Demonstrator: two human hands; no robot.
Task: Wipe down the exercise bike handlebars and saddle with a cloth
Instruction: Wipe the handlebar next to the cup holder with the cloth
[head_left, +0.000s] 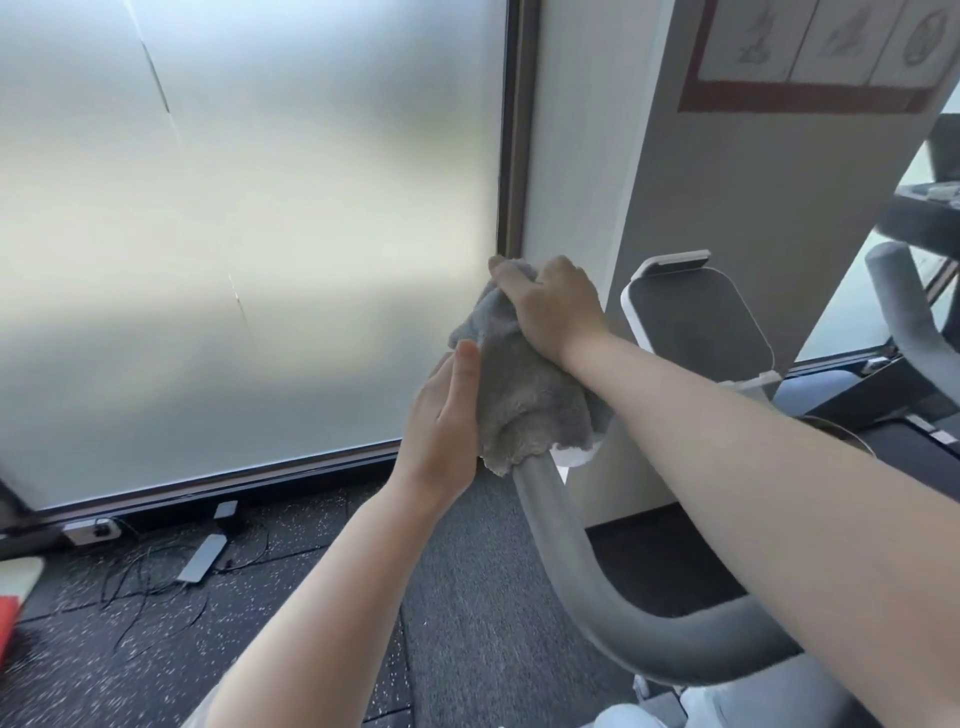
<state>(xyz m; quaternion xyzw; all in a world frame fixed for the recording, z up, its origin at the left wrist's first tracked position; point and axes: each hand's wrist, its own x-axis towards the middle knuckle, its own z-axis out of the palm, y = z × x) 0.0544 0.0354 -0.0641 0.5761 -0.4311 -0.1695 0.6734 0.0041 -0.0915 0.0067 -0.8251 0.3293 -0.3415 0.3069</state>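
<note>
The grey cloth (524, 395) is gripped over the handlebar (597, 587) end by the right hand (556, 306) and pressed by the flat-fingered left hand (441, 421), near the frosted window (234, 234).

Open air lay left of the grey handlebar (566, 540), out toward the frosted glass panel (249, 234) behind it. Just right of the bar's upper end, the console (696, 312) crowded the passage, with a white pillar (727, 182) close behind. Loose cables (156, 571) and a power strip (202, 558) littered the floor below on the left.
</note>
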